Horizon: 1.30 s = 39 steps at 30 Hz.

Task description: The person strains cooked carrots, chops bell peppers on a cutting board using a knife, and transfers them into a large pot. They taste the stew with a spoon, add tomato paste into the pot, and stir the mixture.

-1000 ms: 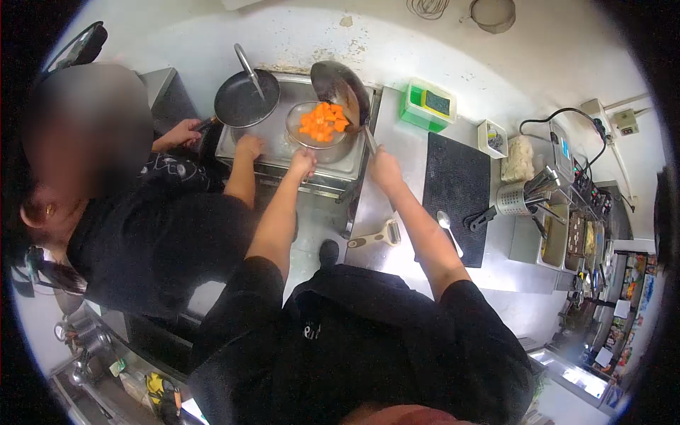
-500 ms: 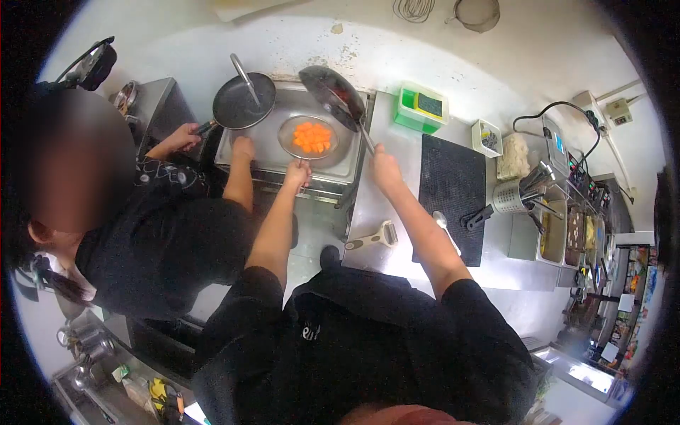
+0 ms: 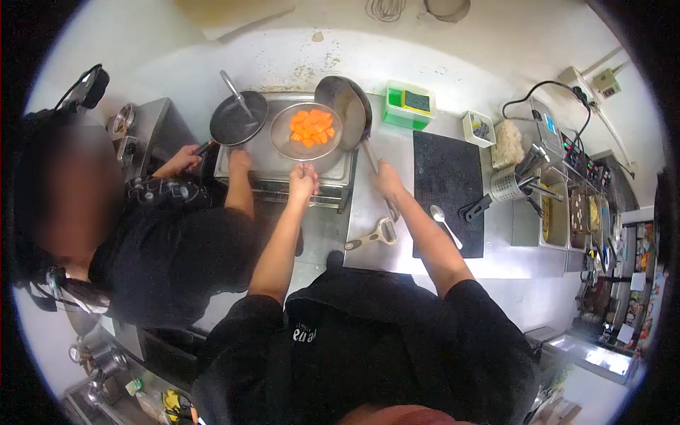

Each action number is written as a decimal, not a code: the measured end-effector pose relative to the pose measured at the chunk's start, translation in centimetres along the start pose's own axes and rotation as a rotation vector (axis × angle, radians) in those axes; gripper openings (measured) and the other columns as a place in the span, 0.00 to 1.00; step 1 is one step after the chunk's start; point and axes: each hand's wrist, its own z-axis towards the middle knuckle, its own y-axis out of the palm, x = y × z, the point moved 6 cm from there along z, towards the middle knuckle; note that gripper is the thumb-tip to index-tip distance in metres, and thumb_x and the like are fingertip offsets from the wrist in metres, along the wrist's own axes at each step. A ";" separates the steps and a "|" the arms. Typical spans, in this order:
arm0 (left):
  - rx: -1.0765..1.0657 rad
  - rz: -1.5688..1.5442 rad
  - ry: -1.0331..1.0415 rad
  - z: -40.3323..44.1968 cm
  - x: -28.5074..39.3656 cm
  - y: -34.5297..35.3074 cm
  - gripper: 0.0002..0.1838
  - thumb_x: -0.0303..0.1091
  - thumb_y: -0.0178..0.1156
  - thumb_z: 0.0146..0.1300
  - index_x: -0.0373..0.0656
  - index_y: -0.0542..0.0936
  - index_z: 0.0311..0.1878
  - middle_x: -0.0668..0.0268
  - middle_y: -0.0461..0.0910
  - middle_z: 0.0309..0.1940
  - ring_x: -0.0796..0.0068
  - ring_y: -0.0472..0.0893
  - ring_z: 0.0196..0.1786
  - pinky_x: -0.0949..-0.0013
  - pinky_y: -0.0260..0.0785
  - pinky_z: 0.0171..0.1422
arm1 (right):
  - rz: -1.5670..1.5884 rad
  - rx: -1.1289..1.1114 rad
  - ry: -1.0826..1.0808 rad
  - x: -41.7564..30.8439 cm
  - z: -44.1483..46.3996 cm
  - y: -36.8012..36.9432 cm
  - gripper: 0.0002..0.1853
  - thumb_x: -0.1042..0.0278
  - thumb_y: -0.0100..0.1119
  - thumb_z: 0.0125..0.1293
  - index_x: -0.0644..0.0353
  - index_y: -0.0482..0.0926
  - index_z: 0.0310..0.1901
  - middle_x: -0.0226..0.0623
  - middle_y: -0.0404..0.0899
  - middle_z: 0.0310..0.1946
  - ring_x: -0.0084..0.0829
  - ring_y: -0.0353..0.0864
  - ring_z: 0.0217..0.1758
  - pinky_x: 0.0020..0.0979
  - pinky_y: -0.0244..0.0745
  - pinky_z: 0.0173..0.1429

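My left hand (image 3: 303, 182) is closed around the handle of a round mesh strainer (image 3: 279, 137) over the stove. Orange chunks, apparently carrot, (image 3: 312, 128) lie in the strainer's middle. In my right hand (image 3: 387, 179) is the long handle of a dark wok (image 3: 345, 99), which is tilted beside the strainer's right rim. Whether wok and strainer touch, I cannot tell. To the left, a co-worker's hand (image 3: 185, 159) holds a black frying pan (image 3: 230, 127) with a metal-handled utensil resting in it. The co-worker's other hand (image 3: 239, 161) is at the stove's front edge.
On the steel counter at right lie a peeler (image 3: 372, 236), a black mat (image 3: 445, 170) and a spoon (image 3: 446, 227). Behind them stand a green-and-clear tub with a sponge (image 3: 409, 106) and a utensil holder (image 3: 507, 185). The co-worker stands close on my left.
The strainer with the orange chunks has come up and looks larger. The wok has turned and shifted slightly right, against the strainer's side. Both my hands keep their grips.
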 end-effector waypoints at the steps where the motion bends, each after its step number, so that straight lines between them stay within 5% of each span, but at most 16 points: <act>1: -0.032 0.012 0.032 -1.2 1.0 0.8 0.05 0.34 0.47 0.72 0.45 0.65 0.39 0.71 0.67 0.23 0.81 0.64 0.15 0.74 0.56 0.14 | 0.148 -0.141 0.064 -1.3 -1.9 -1.3 0.16 0.67 0.55 0.63 0.72 0.67 0.44 0.54 0.78 0.27 0.47 0.81 0.24 0.42 0.77 0.27; 3: -0.073 0.029 0.062 -3.2 2.7 2.2 0.07 0.36 0.47 0.72 0.45 0.64 0.38 0.71 0.67 0.23 0.82 0.63 0.14 0.74 0.57 0.14 | 0.304 -0.275 0.133 -1.3 -4.4 -1.4 0.16 0.67 0.55 0.63 0.71 0.68 0.45 0.50 0.78 0.29 0.43 0.80 0.21 0.40 0.77 0.25; 5: -0.115 0.062 0.032 -4.9 3.6 3.4 0.07 0.36 0.48 0.72 0.45 0.65 0.38 0.71 0.67 0.23 0.82 0.63 0.14 0.75 0.56 0.14 | 0.703 -0.368 0.191 -0.5 -6.7 -1.0 0.13 0.67 0.57 0.64 0.67 0.67 0.38 0.34 0.71 0.21 0.27 0.70 0.11 0.31 0.69 0.13; 8: -0.190 0.044 -0.011 -7.0 3.2 4.8 0.08 0.36 0.49 0.72 0.44 0.66 0.38 0.71 0.68 0.21 0.83 0.62 0.13 0.76 0.54 0.13 | 0.841 -0.439 0.275 -0.6 -11.3 -2.8 0.12 0.67 0.57 0.64 0.63 0.66 0.35 0.28 0.66 0.18 0.22 0.66 0.10 0.27 0.68 0.12; 29: -0.243 0.443 0.144 -7.9 -3.2 12.8 0.09 0.37 0.54 0.68 0.40 0.70 0.38 0.67 0.73 0.19 0.78 0.68 0.12 0.71 0.61 0.13 | 1.082 -0.345 0.355 5.7 -17.4 -0.9 0.09 0.70 0.58 0.63 0.62 0.67 0.36 0.26 0.66 0.17 0.20 0.66 0.10 0.27 0.67 0.13; 36: -0.255 0.223 0.034 -8.2 -7.8 15.4 0.11 0.38 0.51 0.69 0.38 0.70 0.42 0.63 0.75 0.22 0.72 0.74 0.17 0.66 0.69 0.19 | 0.987 -0.315 0.303 8.3 -16.6 -1.0 0.09 0.67 0.58 0.64 0.61 0.68 0.35 0.27 0.67 0.16 0.21 0.68 0.12 0.27 0.68 0.16; 38: -0.178 0.409 0.532 -8.8 -6.6 16.8 0.18 0.36 0.52 0.64 0.34 0.71 0.53 0.55 0.80 0.28 0.55 0.81 0.29 0.57 0.75 0.38 | 0.932 -0.325 0.254 10.0 -15.6 -0.9 0.10 0.64 0.56 0.66 0.61 0.70 0.36 0.27 0.68 0.17 0.22 0.70 0.14 0.26 0.68 0.19; 39: -0.229 0.452 0.560 -8.8 -6.0 17.4 0.21 0.38 0.54 0.63 0.33 0.70 0.54 0.52 0.79 0.32 0.53 0.80 0.33 0.56 0.74 0.41 | 0.907 -0.361 0.218 10.7 -14.9 -0.9 0.10 0.62 0.56 0.66 0.61 0.71 0.37 0.27 0.68 0.17 0.22 0.70 0.15 0.26 0.69 0.20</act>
